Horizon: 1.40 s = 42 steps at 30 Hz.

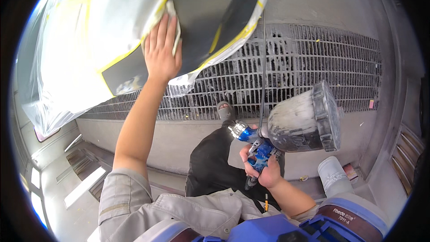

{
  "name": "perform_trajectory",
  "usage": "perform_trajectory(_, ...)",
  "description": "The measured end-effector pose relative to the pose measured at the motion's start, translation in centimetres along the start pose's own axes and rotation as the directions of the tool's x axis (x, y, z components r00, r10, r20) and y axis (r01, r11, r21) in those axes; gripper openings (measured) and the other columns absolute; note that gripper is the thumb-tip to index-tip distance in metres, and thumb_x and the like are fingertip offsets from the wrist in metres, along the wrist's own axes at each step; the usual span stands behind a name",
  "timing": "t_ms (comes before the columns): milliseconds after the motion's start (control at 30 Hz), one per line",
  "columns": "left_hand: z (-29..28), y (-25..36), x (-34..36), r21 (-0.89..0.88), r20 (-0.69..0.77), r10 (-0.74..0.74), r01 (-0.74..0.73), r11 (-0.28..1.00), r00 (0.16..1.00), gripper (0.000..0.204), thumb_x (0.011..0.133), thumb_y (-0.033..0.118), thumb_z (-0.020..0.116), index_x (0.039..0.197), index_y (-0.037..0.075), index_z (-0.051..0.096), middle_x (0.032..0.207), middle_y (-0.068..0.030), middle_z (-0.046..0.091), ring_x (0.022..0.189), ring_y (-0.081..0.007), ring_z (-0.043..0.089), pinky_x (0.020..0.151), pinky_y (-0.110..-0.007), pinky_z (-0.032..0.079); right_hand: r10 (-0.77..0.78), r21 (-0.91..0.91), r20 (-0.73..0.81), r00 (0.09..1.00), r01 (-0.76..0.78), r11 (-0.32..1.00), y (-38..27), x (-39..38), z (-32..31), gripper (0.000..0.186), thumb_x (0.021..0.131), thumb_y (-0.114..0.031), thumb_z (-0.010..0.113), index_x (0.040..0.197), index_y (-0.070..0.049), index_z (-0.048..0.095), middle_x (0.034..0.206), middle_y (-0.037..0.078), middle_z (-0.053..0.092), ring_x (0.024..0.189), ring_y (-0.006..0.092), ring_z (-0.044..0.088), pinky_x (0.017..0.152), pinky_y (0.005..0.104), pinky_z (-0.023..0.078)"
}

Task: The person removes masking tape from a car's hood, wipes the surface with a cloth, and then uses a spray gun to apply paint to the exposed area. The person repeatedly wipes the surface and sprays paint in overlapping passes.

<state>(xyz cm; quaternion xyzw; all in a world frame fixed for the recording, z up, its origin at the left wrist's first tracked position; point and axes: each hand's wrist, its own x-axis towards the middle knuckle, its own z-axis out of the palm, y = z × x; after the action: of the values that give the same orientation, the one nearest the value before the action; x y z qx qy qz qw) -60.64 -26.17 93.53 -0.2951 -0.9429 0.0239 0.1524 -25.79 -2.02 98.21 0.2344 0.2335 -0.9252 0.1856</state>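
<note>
My left hand (162,53) presses a pale folded cloth (176,36) against a dark grey panel (207,13) at the upper left, fingers together and extended over the cloth. Yellow masking tape (123,56) edges the panel, with clear plastic sheet (62,49) draped over the white surface around it. Below and to the right, my right hand (262,168) grips a blue spray gun (260,152) with a silver nozzle. Its large translucent cup (295,123), coated with grey residue and fitted with a black lid, points to the right. A thin hose (263,76) runs behind the gun.
A metal floor grate (313,54) spans the space beneath the panel, with my sandalled foot (225,110) on its near edge. A white bucket (333,175) stands at the lower right. Booth walls (53,166) curve at the sides. A blue respirator (268,228) shows along the bottom.
</note>
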Motion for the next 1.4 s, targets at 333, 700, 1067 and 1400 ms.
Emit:
perform_trajectory(333, -5.4, -17.9, -16.6, 0.248, -0.113, -0.002, 0.030, 0.968, 0.994, 0.071, 0.098, 0.028, 0.062, 0.164, 0.011, 0.046, 0.168, -0.0160, 0.041, 0.155, -0.0375, 0.036, 0.131, -0.055, 0.021, -0.073, -0.139, 0.037, 0.997, 0.078, 0.987, 9.4, 2.0, 3.5, 0.105, 0.096, -0.082, 0.056, 0.172, -0.021, 0.015, 0.105, 0.012, 0.062, 0.048, 0.0061, 0.042, 0.047, 0.0223, 0.036)
perform_trajectory(700, -0.8, -3.2, -3.8, 0.062, -0.195, 0.109, -0.098, 0.993, 0.975, 0.067, 0.094, 0.025, 0.069, 0.159, 0.018, 0.051, 0.157, -0.0086, 0.052, 0.141, -0.0324, 0.051, 0.120, -0.049, 0.037, -0.215, -0.118, 0.138, 0.967, 0.232, 0.966, 13.8, 5.6, -0.4, 0.071, 0.105, -0.068, 0.052, 0.132, -0.002, 0.053, 0.104, 0.007, 0.063, 0.055, 0.0054, 0.045, 0.049, 0.0230, 0.036)
perform_trajectory(1067, -6.0, -13.0, -11.5, 0.194, -0.222, 0.191, -0.149, 0.970, 0.956, 0.060, 0.093, 0.016, 0.071, 0.151, 0.013, 0.058, 0.153, -0.0131, 0.056, 0.140, -0.0388, 0.052, 0.120, -0.051, 0.037, -0.157, -0.156, 0.136, 0.978, 0.178, 0.972, 17.9, 8.1, -2.0, 0.083, 0.097, -0.080, 0.055, 0.137, -0.008, 0.049, 0.098, 0.004, 0.063, 0.055, 0.0060, 0.046, 0.049, 0.0230, 0.036)
perform_trajectory(1400, -2.7, -13.7, -10.8, 0.346, -0.531, 0.199, -0.003, 0.938, 0.823, 0.047, 0.100, 0.026, 0.065, 0.145, 0.013, 0.062, 0.139, -0.0126, 0.066, 0.127, -0.0346, 0.061, 0.109, -0.047, 0.047, -0.374, -0.279, 0.303, 0.876, 0.457, 0.845, 15.8, 12.6, -1.0, 0.095, 0.100, -0.088, 0.029, 0.104, 0.002, 0.060, 0.075, 0.001, 0.059, 0.042, 0.0065, 0.039, 0.045, 0.0244, 0.036)
